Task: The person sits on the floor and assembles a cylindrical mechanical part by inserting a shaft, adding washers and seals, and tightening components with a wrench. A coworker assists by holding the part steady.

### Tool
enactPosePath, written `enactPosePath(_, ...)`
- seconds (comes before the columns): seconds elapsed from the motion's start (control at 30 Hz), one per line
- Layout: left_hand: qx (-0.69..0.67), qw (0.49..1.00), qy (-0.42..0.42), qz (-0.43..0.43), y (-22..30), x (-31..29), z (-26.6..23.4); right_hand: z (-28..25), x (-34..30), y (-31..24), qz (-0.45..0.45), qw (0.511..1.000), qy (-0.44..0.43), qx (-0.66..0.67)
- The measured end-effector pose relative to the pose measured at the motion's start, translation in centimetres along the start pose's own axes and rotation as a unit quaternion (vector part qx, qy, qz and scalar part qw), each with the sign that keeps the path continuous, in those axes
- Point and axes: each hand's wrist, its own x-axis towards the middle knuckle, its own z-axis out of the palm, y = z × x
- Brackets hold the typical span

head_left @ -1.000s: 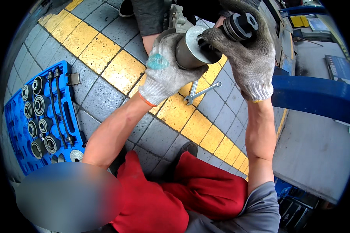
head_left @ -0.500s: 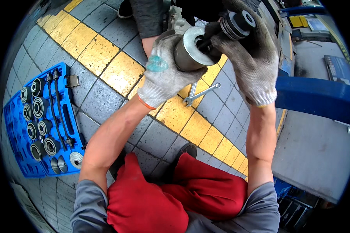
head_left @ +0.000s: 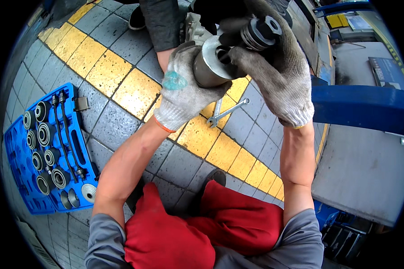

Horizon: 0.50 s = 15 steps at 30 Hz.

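Note:
In my left hand (head_left: pixel 182 85), which wears a grey-white knit glove with a green patch, is a thick-walled steel sleeve (head_left: pixel 212 56). Its open ring end faces up and to the right, and dark material shows in the bore. My right hand (head_left: pixel 285 76), gloved too, curls around a black ribbed cylindrical part (head_left: pixel 258 35) with a nut-like end, just right of the sleeve. Its thumb reaches toward the sleeve's mouth. A dark blurred shape lies between the two parts; I cannot make it out. Behind the sleeve is a grey metal casting (head_left: pixel 195 29).
Two wrenches (head_left: pixel 224 114) lie on the yellow-and-grey tiled floor. An open blue case (head_left: pixel 76 121) of ring-shaped adapters and threaded rods sits at left. Another person's arm (head_left: pixel 164 56) reaches in at the top. A blue beam (head_left: pixel 359 105) runs along the right.
Both hands, with the sleeve and the black part, sit slightly further left in the picture, as the whole view has shifted. The black part's end has tilted a little. Both grips stay closed.

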Motion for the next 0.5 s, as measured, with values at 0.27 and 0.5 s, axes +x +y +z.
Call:
enactPosePath(0.27,-0.006,1.000,-0.007,-0.006,0.2,0.2,-0.2,0.2,-0.1,-1.7,-0.001,0.997,-0.020,-0.077)
enactPosePath(0.5,-0.027,1.000,0.002,0.003,0.1,0.3,0.3,-1.1,0.4,2.4,-0.125,0.977,-0.020,-0.172)
